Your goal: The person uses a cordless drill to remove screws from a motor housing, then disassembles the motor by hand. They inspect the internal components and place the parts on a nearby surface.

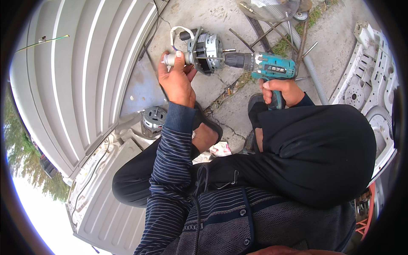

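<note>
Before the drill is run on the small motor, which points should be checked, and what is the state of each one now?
1. Left hand grips the shaft end of the small motor: ok.
2. Right hand is closed on the handle of the teal cordless drill: ok.
3. Drill chuck points at the motor body: ok; whether the bit is seated on a screw: cannot tell.
4. White wires loop behind the motor, away from the chuck: ok.
5. Motor is supported: not ok, it is held in the air over the concrete ground.
</note>
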A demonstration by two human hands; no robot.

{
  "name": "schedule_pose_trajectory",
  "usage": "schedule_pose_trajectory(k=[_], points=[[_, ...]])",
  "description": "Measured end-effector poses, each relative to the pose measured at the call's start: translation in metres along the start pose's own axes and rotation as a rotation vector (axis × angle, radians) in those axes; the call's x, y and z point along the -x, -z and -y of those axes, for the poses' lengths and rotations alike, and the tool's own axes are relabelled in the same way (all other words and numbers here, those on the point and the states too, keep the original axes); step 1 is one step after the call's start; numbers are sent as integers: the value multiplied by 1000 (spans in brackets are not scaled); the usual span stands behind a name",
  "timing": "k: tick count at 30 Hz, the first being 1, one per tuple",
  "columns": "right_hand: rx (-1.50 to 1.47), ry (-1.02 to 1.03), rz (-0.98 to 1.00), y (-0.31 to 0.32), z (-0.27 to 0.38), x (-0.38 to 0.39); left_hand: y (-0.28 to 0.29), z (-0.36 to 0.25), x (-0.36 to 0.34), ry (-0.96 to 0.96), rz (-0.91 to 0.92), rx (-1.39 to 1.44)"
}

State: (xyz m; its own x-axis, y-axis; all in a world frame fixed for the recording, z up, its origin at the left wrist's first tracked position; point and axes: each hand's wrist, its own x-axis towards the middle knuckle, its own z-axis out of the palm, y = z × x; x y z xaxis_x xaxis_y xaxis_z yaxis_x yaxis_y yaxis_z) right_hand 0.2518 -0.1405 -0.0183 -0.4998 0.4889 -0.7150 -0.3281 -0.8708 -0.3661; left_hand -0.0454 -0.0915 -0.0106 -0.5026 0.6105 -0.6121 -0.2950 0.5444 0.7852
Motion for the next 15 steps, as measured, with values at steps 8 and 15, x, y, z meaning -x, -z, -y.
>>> schedule_pose_trajectory(k=[8,15], points=[[-25,-19,8,1,-4,2,1,4,5,-14,-16,-12],[138,101,48,5,-7,10,-5,-6,1,14,49,-44]])
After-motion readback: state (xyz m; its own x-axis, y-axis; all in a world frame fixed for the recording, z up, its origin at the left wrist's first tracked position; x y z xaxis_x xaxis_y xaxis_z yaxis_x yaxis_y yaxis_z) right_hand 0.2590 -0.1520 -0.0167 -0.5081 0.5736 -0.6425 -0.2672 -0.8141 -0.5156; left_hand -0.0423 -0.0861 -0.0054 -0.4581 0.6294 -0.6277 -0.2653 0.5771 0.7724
